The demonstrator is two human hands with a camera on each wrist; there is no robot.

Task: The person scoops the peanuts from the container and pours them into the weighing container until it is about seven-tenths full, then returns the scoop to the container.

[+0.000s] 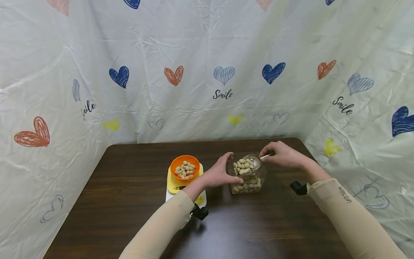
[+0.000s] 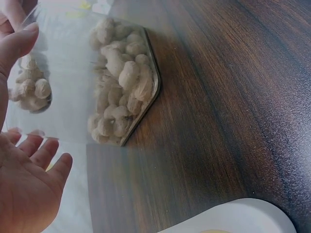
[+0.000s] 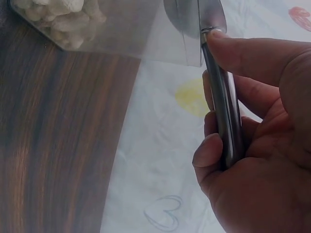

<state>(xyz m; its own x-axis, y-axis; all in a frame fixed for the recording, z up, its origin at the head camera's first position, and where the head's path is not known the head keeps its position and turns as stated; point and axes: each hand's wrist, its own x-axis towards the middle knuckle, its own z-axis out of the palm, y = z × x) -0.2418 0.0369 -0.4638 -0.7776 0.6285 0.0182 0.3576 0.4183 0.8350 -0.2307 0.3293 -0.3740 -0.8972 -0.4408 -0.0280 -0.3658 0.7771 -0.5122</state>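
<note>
Our right hand (image 1: 285,155)'s gripping a metal scoop (image 1: 256,162), our left hand (image 1: 219,174) a peanut container (image 2: 70,97); only the head view's showing an orange bowl (image 1: 184,158).

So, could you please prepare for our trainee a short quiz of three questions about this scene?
1. True or false: the orange bowl stands on the yellow-and-white scale.
2. Which hand holds the metal scoop? A) left B) right C) both
3. Fill the gap: the left hand grips a clear container of ____.

Key: 1. True. 2. B, the right hand. 3. Peanuts.
</note>
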